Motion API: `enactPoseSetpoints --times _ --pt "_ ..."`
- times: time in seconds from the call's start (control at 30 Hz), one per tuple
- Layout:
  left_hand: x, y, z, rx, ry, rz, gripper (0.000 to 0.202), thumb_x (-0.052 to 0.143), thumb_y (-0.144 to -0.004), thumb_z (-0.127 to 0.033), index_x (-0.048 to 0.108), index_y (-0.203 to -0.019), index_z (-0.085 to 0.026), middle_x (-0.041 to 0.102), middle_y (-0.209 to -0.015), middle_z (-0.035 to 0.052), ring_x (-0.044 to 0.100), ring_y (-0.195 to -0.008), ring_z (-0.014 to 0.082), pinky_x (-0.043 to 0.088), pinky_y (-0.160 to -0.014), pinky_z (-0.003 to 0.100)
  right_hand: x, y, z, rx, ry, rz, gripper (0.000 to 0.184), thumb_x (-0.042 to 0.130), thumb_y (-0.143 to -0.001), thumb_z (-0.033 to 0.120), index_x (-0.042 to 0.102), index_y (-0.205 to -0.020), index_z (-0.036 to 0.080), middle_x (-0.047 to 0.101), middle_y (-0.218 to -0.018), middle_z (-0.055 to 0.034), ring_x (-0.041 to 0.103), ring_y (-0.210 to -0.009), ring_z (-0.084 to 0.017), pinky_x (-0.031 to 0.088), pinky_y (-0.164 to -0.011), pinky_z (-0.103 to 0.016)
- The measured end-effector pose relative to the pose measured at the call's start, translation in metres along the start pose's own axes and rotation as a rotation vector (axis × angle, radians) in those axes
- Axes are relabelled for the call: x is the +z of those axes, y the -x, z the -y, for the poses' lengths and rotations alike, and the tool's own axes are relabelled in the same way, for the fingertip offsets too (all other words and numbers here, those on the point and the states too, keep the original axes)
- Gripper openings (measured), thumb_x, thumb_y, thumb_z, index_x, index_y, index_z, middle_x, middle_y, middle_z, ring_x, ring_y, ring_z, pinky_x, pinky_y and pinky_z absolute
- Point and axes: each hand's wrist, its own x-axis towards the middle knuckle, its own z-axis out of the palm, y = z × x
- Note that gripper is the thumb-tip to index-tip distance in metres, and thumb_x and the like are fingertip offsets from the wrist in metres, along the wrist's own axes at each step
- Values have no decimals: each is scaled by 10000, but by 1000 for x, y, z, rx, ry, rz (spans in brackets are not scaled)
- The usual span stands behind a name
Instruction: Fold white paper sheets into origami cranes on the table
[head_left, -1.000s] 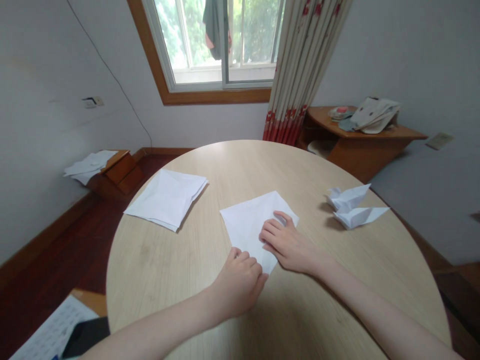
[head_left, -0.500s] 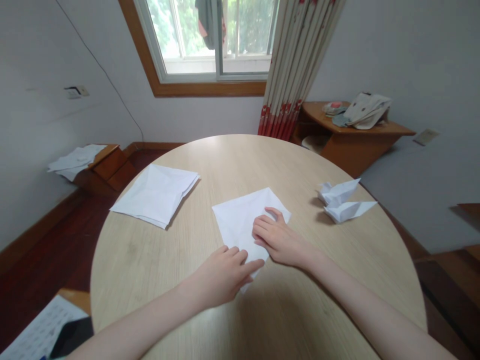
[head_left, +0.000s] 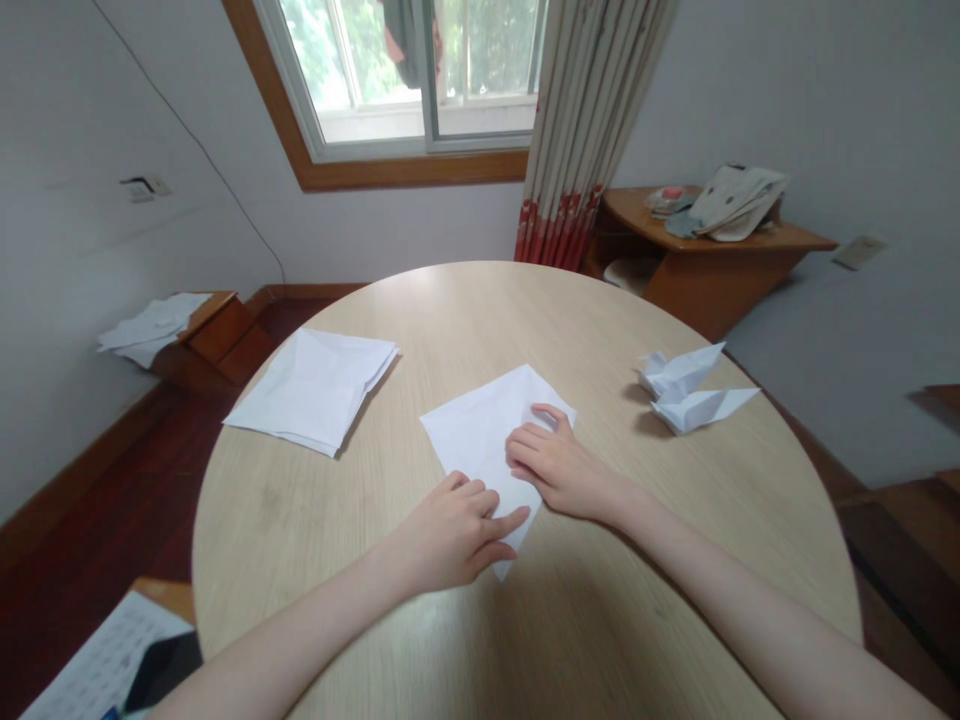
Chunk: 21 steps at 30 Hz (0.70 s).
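Observation:
A folded white paper sheet [head_left: 484, 432] lies near the middle of the round wooden table [head_left: 480, 300]. My left hand [head_left: 450, 535] rests on its near corner, fingers curled and the forefinger stretched along the edge, pressing down. My right hand [head_left: 559, 465] lies flat on the sheet's right part, fingers extended and holding it against the table.
A stack of white paper [head_left: 315, 388] sits at the table's left. Two folded paper figures [head_left: 694, 392] lie at the right. Beyond are a window, a curtain [head_left: 592, 130], a wooden side table [head_left: 712, 250] with cloth, and a low wooden box [head_left: 217, 335] on the floor.
My left forefinger has stretched out from a closed fist and slid along the paper's near edge. The right hand stays pressed on the sheet. The view has shifted slightly.

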Motion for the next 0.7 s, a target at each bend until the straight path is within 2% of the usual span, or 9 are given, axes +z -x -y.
enactPoseSetpoints --times 0.23,0.7 --pt "0 -2 2 -10 92 20 403 481 -957 -388 510 -1318 -211 599 -832 43 546 -797 200 406 -682 313 -2 -1 -1 -15 -9 8 149 426 -911 137 537 -824 185 624 -871 -31 570 -903 -191 151 -1066 -493" --pt "4 -3 4 -8 131 -11 401 489 -953 -377 539 -1296 -173 593 -796 48 544 -791 204 439 -692 313 -2 -2 -2 -16 -5 10 163 406 -916 134 535 -828 180 625 -865 -34 564 -884 -189 152 -1063 -500"
